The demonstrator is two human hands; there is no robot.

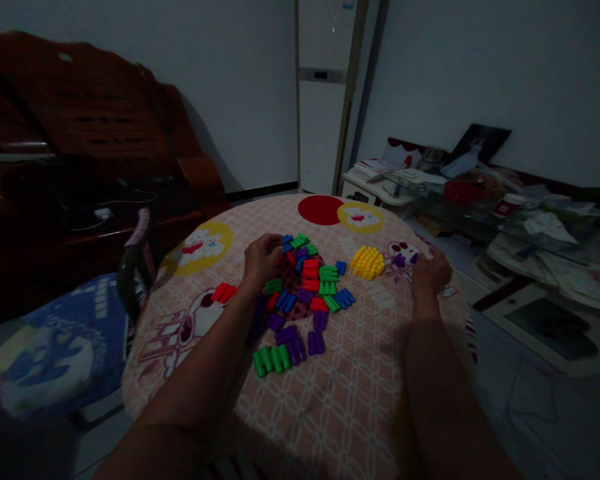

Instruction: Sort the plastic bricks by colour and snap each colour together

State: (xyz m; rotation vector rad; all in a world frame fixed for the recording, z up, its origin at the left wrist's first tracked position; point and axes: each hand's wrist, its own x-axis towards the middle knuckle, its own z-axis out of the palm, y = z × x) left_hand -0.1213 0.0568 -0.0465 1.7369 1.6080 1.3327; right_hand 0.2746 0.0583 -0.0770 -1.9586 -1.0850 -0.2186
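My left hand (263, 261) is at the far left edge of a loose pile of plastic toy blocks, its fingers curled and closed beside a blue block (287, 240). Whatever its fingertips hold, if anything, is hidden. Over the right side of the table, my right hand (431, 272) is closed on a small purple block (415, 258). Another purple block (399, 261) lies just left of it. The pile has red blocks (311, 269), green blocks (329, 273) and purple blocks (296, 351), partly on a dark red perforated piece (300, 311). A cluster of yellow blocks (368, 263) sits between my hands.
A patterned cloth covers the round table (350, 400). On the left stand a chair with a blue cushion (65, 340) and a wooden bench (90, 127). A cluttered glass-topped cabinet (440, 200) runs along the right wall. A tall white appliance (323, 133) stands behind.
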